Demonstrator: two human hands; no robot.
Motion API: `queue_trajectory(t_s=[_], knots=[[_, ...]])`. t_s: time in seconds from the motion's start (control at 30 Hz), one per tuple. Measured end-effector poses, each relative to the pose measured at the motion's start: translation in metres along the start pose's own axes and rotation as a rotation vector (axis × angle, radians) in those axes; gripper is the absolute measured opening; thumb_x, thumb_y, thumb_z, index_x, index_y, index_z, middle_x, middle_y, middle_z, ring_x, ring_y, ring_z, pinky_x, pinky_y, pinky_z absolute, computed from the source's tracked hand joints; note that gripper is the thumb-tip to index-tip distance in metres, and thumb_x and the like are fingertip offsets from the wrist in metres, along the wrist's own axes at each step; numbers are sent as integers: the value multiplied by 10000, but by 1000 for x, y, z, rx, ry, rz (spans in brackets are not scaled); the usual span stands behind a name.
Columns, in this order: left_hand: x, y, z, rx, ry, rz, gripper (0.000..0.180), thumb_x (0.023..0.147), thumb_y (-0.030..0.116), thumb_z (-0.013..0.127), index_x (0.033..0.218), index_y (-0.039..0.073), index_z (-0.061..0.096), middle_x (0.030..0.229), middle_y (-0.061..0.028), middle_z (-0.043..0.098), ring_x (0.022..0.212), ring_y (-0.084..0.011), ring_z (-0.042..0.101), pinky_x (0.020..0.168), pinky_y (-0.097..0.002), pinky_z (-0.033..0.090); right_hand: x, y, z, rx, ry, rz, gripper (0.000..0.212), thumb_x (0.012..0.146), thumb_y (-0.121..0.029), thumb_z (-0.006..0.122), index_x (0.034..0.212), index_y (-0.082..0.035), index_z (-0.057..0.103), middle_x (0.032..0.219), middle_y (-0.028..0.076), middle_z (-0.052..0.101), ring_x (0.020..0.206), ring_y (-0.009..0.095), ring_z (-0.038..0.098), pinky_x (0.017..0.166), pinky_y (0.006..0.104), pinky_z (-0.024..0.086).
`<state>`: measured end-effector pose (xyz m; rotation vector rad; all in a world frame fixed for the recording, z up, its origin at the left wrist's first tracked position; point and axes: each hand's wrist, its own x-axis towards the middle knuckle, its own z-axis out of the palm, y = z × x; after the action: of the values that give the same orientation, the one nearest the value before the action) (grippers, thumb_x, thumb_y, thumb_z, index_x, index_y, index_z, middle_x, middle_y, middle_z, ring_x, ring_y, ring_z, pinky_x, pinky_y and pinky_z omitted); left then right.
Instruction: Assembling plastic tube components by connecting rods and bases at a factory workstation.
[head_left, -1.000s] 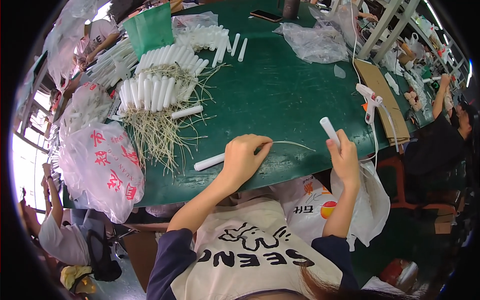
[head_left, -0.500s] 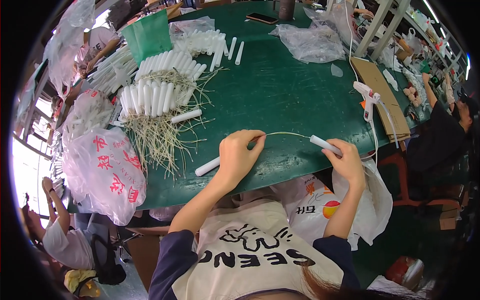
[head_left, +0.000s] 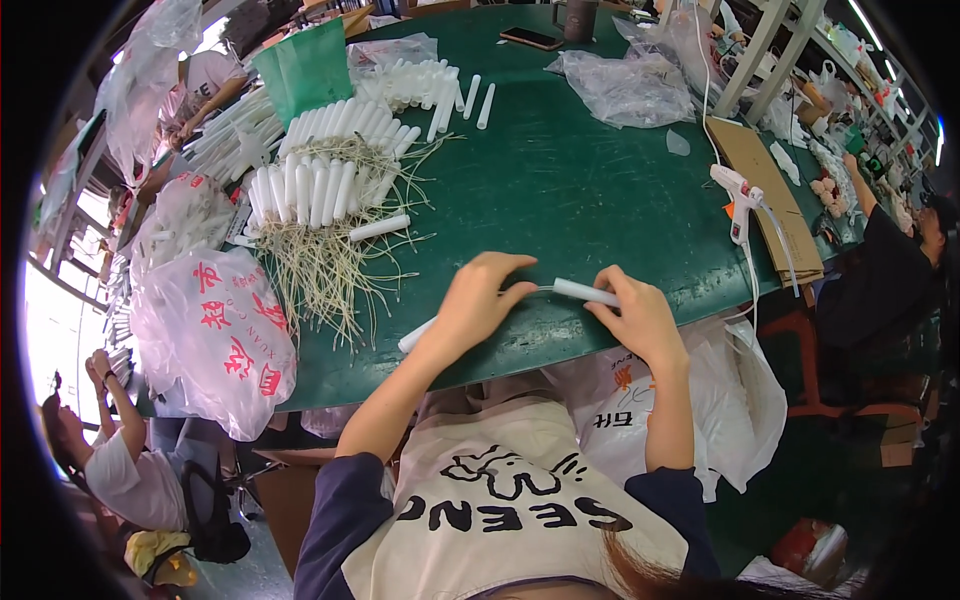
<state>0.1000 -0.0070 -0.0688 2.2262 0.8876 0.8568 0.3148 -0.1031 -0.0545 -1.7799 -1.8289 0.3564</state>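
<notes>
My right hand (head_left: 637, 312) grips a white plastic tube (head_left: 580, 291) between thumb and fingers, its left end pointing at my other hand. From that end a short stretch of thin pale wire (head_left: 546, 289) runs to the thumb tip of my left hand (head_left: 487, 300). The left index finger and thumb stand apart; the wire beyond the thumb is hidden. Partly behind my left forearm, a second white tube (head_left: 414, 335) lies on the green table (head_left: 530, 180).
Piled white tubes with trailing wires (head_left: 310, 195) lie at the left, by a red-printed plastic bag (head_left: 215, 335). A white glue gun (head_left: 740, 200) and cardboard (head_left: 765, 200) are at the right. Farther back lie clear plastic (head_left: 625, 88) and a phone (head_left: 531, 38). Other people sit on both sides.
My right hand has brought the tube left, close to my left hand, so less wire shows between them. The left thumb and index finger have parted.
</notes>
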Motion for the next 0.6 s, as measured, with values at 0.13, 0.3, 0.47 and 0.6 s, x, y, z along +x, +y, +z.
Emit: queue_trajectory(t_s=[0.13,0.3,0.47,0.6], knots=[[-10,-9,-27,250,-13,-53,325,775,175,717,1060,30,663,997,-150,658,1000,-304,595,845,-366,478,4,0,8,4,-17,-33,213,773,-160,712,873,-33,573,859,102,617,746,295,610,651,380,475],[-19,-14,-33,251,-185,-75,271,772,204,710,987,40,695,921,-130,662,905,-275,618,774,-364,485,10,-6,15,-1,3,-122,172,800,-157,683,884,-29,606,875,92,609,768,288,604,680,376,475],[-20,-22,-27,214,-132,-131,165,780,163,686,899,51,709,862,-118,654,774,-258,629,696,-361,496,14,-9,27,16,-14,-177,162,832,-155,647,933,-38,596,876,90,614,779,290,604,684,376,471],[-20,-27,-18,291,-89,-74,123,780,143,675,867,63,708,824,-100,641,757,-254,628,685,-363,499,14,-15,33,53,-22,-186,179,815,-151,665,927,-40,579,865,89,603,771,289,602,674,379,470]])
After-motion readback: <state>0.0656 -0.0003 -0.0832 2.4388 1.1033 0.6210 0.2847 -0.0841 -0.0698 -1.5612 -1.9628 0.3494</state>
